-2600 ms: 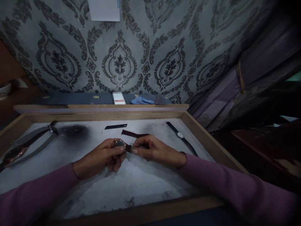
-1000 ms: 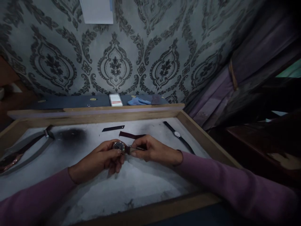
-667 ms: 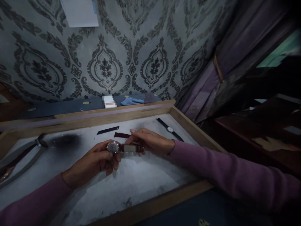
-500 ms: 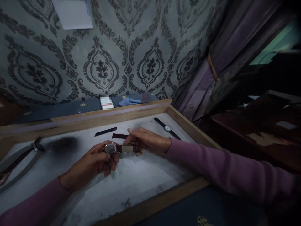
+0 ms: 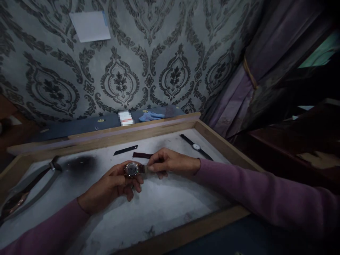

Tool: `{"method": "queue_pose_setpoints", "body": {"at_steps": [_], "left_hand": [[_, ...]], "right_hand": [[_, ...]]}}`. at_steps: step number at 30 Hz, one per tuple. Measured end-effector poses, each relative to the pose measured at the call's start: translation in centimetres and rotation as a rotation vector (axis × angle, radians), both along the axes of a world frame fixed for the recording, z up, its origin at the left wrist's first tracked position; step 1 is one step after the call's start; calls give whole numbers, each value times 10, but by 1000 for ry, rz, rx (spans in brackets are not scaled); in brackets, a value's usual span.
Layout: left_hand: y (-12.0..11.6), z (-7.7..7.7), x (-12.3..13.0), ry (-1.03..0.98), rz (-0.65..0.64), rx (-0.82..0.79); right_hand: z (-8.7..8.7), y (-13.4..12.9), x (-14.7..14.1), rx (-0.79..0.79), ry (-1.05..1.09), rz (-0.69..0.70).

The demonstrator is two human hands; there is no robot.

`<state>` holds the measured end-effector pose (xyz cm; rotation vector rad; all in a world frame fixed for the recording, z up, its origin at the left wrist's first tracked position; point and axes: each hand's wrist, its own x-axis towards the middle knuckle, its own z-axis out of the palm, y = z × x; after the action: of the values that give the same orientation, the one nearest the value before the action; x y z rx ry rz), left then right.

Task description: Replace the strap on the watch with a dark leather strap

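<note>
My left hand (image 5: 113, 182) is closed around a round-cased wristwatch (image 5: 132, 170), thumb at the near side of the case. The watch's brown strap (image 5: 142, 169) runs right from the case to my right hand (image 5: 170, 163), whose thumb and fingers pinch it; the strap's far part is hidden behind the fingers. Just beyond my hands lies a loose dark red strap piece (image 5: 140, 155), its right end covered by my right hand. Further back is a flat dark blade (image 5: 125, 150).
A wood-framed tray (image 5: 172, 120) with a whitish bottom surrounds the work. A black-strapped watch (image 5: 196, 146) lies at its back right, a larger watch (image 5: 18, 202) at the left. Behind the rim are a blue cloth (image 5: 151, 116) and a small white packet (image 5: 125, 118).
My right hand has shifted along the strap toward the watch case, covering the pale section and buckle end that showed before. The whole view has moved slightly.
</note>
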<state>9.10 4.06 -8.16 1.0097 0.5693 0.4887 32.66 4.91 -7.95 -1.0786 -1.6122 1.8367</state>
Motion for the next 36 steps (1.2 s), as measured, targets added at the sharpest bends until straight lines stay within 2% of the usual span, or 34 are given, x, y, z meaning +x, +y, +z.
{"method": "queue_pose_setpoints", "body": {"at_steps": [6, 15, 23, 27, 36], "left_hand": [[2, 1, -1, -41, -32, -3], [-4, 6, 6, 91, 62, 26], [-8, 1, 11, 152, 93, 94], [-9, -4, 11, 152, 129, 85], [-7, 0, 11, 144, 126, 52]], "right_hand": [[-1, 2, 1, 5, 19, 2], [0, 0, -2, 47, 7, -4], [-8, -9, -14, 165, 66, -103], [-9, -11, -15, 214, 71, -96], [-12, -12, -17, 200, 77, -102]]}}
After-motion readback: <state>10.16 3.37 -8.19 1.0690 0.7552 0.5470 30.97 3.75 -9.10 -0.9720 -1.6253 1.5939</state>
